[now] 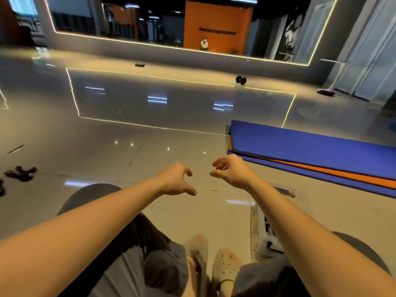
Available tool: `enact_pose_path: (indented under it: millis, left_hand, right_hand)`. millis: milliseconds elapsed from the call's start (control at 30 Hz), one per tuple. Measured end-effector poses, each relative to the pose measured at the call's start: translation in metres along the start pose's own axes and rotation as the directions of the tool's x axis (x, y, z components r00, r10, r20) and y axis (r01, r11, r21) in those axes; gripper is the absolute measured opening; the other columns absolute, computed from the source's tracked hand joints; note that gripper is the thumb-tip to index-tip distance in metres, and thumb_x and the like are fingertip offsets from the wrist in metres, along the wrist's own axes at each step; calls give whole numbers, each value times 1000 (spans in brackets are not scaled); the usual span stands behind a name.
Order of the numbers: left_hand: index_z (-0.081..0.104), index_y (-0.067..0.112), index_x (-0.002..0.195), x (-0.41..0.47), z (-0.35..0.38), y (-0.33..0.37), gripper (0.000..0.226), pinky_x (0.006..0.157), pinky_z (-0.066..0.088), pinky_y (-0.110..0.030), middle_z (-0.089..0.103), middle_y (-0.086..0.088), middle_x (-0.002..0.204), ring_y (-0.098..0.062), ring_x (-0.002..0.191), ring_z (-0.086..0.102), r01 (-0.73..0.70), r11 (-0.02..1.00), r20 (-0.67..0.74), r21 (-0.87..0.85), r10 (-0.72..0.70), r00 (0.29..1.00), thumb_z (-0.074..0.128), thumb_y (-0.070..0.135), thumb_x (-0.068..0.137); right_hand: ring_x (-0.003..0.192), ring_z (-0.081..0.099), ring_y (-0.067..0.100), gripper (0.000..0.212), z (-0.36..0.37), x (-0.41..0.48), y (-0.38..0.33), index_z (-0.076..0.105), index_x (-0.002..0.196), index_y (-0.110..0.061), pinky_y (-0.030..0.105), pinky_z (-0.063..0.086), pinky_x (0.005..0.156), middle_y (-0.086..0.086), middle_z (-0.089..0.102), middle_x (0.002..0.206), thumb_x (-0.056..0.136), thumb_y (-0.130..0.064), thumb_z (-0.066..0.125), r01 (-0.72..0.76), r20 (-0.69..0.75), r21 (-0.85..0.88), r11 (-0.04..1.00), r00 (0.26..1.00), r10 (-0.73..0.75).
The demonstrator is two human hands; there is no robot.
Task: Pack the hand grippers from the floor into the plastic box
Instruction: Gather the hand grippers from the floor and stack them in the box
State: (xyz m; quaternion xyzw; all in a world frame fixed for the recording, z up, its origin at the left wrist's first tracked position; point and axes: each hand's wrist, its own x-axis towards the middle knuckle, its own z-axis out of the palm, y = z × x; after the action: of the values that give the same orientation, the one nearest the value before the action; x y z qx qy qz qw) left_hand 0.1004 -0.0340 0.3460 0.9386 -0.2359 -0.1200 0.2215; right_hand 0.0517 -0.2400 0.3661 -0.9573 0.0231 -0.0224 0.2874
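**A:** Surroundings?

**B:** Glossy tiled floor (150, 157). Folded blue and orange mats (310, 146) lie to the person's right, beyond the hands. A black dumbbell (241, 79) sits far off, near the wall mirror (150, 22). Pale shoes (225, 264) are at the bottom, between the seated person's knees.

**A:** Anything obstructing?

**B:** The right forearm (300, 221) crosses over the plastic box (255, 232) and covers much of its opening.

**A:** Task items, location?

**B:** The hand grippers (20, 173) are black, on the floor at the far left, well apart from both hands. The plastic box is clear and stands on the floor just beside the right leg.

**A:** Hidden or unclear?

**B:** The grippers are blurred and I cannot count them. One more dark piece is cut by the left edge. The box holds dark and white shapes, which I cannot identify.

**A:** Orientation?

**B:** The grippers' padded handles fan out to the right, but the blur hides any single long axis. The box runs lengthwise away from the person.

**A:** Hands?

**B:** The left hand (175, 179) and right hand (231, 170) are stretched forward above the floor, near each other. Each grip is apart, with fingers loosely hooked, holding nothing.
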Motion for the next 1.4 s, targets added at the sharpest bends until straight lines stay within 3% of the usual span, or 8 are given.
enact_pose_path:
  millis: [300,433,533,667,833,1033,1233,1400]
  left_hand:
    - [56,18,138,-99,-96,-130,72,99,46,-35,54,-2,141,-24,127,52,251,962,-101,106,-241,965,80,48,78]
    - [57,15,137,-140,-120,-216,69,86,45,-29,56,-3,138,-21,116,56,415,909,-152,18,-408,900,81,43,78]
    - [54,13,139,-169,-134,-286,68,82,43,-27,55,-5,136,-22,114,58,513,857,-169,-52,-514,841,80,37,82]
    - [51,13,139,-210,-155,-386,70,100,45,-35,49,-7,144,-26,125,52,617,771,-177,-154,-636,751,81,38,81]
    - [58,19,131,-251,-187,-490,67,84,46,-32,57,1,120,-18,104,54,734,663,-192,-148,-747,636,80,49,76]
    - [39,18,150,-262,-194,-597,88,103,42,-37,42,-6,153,-26,136,44,835,488,-206,-256,-871,446,78,50,78]
    - [33,20,153,-256,-160,-697,92,99,45,-40,44,-8,151,-29,132,48,861,368,-193,-352,-928,318,77,53,78]
    - [35,19,151,-243,-118,-779,91,99,45,-40,47,-9,147,-30,130,50,846,203,-118,-493,-979,166,77,53,78]
  right_hand:
    - [94,68,21,40,105,50,-163,70,122,-8,31,55,81,10,73,113,90,-31,76,217,151,54,975,963,-223]
    - [95,70,23,39,172,83,-238,72,118,-9,42,59,89,10,74,110,88,-33,78,317,254,54,947,913,-320]
    - [92,70,24,35,222,112,-296,73,115,-9,40,58,85,9,73,103,89,-32,78,381,329,55,923,866,-377]
    - [92,70,25,32,286,142,-370,72,113,-10,42,59,86,10,73,105,90,-31,77,451,413,48,891,803,-429]
    - [102,65,21,37,363,175,-441,69,118,-12,41,55,92,7,70,116,89,-33,76,491,451,44,870,767,-456]
    - [107,66,20,42,474,221,-491,65,126,-15,40,54,96,7,70,120,91,-36,73,518,526,97,850,698,-486]
    - [111,64,23,42,573,273,-535,66,127,-14,39,53,94,8,69,123,91,-34,73,556,593,37,830,657,-466]
    - [116,62,26,43,656,317,-561,62,134,-19,39,51,96,6,66,129,92,-29,69,628,673,-19,778,584,-455]
